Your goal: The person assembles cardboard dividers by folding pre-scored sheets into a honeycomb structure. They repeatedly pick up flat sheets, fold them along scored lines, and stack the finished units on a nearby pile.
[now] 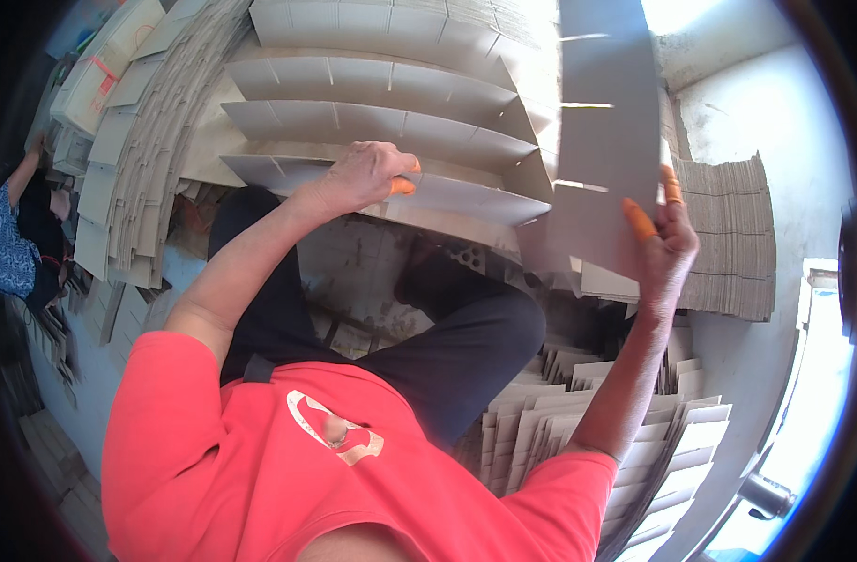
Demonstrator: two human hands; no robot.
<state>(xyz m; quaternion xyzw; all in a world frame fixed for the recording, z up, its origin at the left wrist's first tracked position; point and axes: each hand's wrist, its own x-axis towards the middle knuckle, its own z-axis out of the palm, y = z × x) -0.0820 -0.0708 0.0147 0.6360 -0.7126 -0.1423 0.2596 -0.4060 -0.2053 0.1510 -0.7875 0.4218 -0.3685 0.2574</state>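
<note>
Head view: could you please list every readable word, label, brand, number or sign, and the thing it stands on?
No readable text.
Red shirt: pale emblem, no legible lettering.
White container: red detail, too small to make out.
Grey slotted board: no print visible.

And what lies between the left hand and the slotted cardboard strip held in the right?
In the head view, the right ends of upright slotted dividers and a crosswise piece lie between the left hand and held strip.

Upright cardboard strips [381,124] between a card pile [152,169] at left and a card stack [726,239] at right.
</note>
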